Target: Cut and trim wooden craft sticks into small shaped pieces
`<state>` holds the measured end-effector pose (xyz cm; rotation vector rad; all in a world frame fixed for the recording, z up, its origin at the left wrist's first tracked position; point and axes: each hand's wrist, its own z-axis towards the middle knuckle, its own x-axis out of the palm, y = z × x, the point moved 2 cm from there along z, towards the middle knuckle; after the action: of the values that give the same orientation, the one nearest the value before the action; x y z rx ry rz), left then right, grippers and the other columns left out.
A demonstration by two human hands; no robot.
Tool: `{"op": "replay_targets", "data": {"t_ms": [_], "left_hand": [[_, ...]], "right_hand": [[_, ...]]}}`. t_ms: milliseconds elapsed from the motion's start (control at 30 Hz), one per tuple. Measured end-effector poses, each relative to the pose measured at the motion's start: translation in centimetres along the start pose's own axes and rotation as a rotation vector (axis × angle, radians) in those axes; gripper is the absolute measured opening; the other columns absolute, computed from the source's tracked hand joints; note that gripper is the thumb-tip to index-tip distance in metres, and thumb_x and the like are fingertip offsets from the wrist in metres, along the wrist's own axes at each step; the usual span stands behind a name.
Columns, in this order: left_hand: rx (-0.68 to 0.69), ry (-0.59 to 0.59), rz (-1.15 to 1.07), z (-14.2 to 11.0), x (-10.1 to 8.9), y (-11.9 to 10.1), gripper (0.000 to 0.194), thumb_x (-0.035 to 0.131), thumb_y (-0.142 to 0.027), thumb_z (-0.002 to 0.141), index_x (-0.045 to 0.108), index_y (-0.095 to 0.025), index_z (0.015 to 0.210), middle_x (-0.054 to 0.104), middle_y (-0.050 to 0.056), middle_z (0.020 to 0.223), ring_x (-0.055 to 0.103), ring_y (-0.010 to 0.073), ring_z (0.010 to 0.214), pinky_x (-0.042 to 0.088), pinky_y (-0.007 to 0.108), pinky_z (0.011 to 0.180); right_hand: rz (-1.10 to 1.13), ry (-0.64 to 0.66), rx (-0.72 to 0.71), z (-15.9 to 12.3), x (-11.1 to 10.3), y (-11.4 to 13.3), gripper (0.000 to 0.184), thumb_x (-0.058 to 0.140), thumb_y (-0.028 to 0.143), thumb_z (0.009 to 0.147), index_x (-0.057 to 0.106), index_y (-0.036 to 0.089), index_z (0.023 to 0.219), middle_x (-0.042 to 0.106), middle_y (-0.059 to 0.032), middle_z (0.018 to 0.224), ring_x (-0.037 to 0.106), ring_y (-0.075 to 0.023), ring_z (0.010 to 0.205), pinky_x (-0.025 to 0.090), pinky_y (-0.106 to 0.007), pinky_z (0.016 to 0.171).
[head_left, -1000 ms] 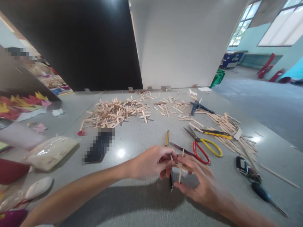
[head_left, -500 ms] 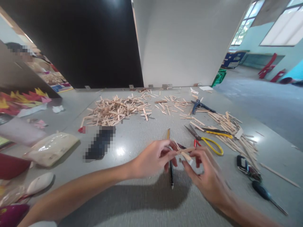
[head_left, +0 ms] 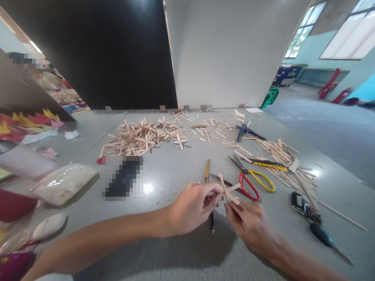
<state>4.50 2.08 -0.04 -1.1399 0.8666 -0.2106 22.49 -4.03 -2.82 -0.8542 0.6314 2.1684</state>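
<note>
My left hand [head_left: 191,208] and my right hand [head_left: 249,222] meet over the grey floor, both pinching a small piece of crossed wooden sticks [head_left: 229,191] held between their fingertips. Under the hands lies a black pen [head_left: 211,221], with a yellow pencil-like tool [head_left: 207,170] just beyond. Scissors with red and yellow handles [head_left: 253,181] lie right behind the stick piece.
A heap of wooden sticks [head_left: 140,136] is spread at the back, more sticks [head_left: 288,164] at the right with blue pliers [head_left: 246,132]. A dark screwdriver [head_left: 326,240] and keys [head_left: 301,205] lie at right. A plastic bag [head_left: 61,187] and a white mouse [head_left: 48,226] sit at left.
The stick piece went from upright to a tilted cross held higher. Both hands shifted slightly right and back toward me, fingers regripping it.
</note>
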Motion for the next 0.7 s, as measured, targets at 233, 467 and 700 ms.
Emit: {"op": "replay_targets", "data": {"t_ms": [233,467,700], "left_hand": [[-0.048,0.04,0.01,0.4,-0.2,0.2,0.022,0.051,-0.024,0.105,0.064,-0.02,0.088,0.063,-0.004,0.067,0.048,0.0099,0.052,0.039,0.02,0.057],[-0.065,-0.092,0.453,1.7,-3.6,1.5,0.023,0.049,-0.026,0.106,0.066,-0.019,0.094,0.067,-0.002,0.072,0.052,0.0118,0.057,0.038,0.022,0.061],[-0.277,-0.248,0.716,4.5,-10.3,4.6,0.025,0.047,-0.015,0.1,0.069,-0.017,0.088,0.074,0.006,0.076,0.065,0.0189,0.066,0.041,0.026,0.065]], "right_hand": [[0.024,0.043,0.053,-0.1,0.3,-0.5,0.058,0.03,0.032,0.119,0.066,0.018,0.077,0.061,0.0014,0.055,0.056,-0.0118,0.04,0.04,-0.028,0.045],[0.086,0.177,0.16,-0.6,0.4,-1.2,0.045,0.039,0.03,0.116,0.067,0.019,0.084,0.072,-0.0015,0.067,0.069,-0.0156,0.055,0.048,-0.028,0.054],[0.08,0.227,0.19,-0.6,0.7,-1.8,0.045,0.041,0.028,0.114,0.066,0.021,0.077,0.068,-0.0006,0.064,0.063,-0.0153,0.052,0.044,-0.028,0.054]]}}
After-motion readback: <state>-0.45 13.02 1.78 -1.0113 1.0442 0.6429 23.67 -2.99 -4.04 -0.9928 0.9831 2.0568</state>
